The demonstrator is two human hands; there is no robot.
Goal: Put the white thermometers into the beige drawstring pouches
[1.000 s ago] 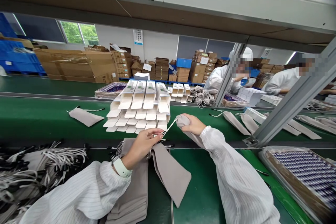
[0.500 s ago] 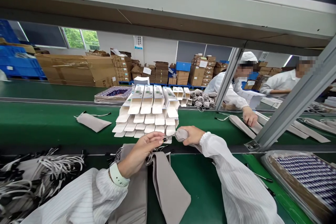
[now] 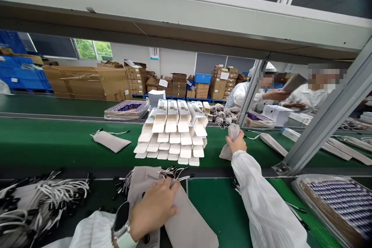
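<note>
Right hand [image 3: 237, 144] grips pouch [image 3: 229, 143] over belt — left hand [image 3: 154, 209] on pouch stack [image 3: 188, 224].

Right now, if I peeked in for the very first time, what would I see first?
Probably the fan of white boxes stacked on the green belt in the middle. Just right of it, the right hand grips a grey cloth pouch over the belt, while the left hand presses flat on a pile of pouches near the bottom. Two people in white coats work at the far right.
</note>
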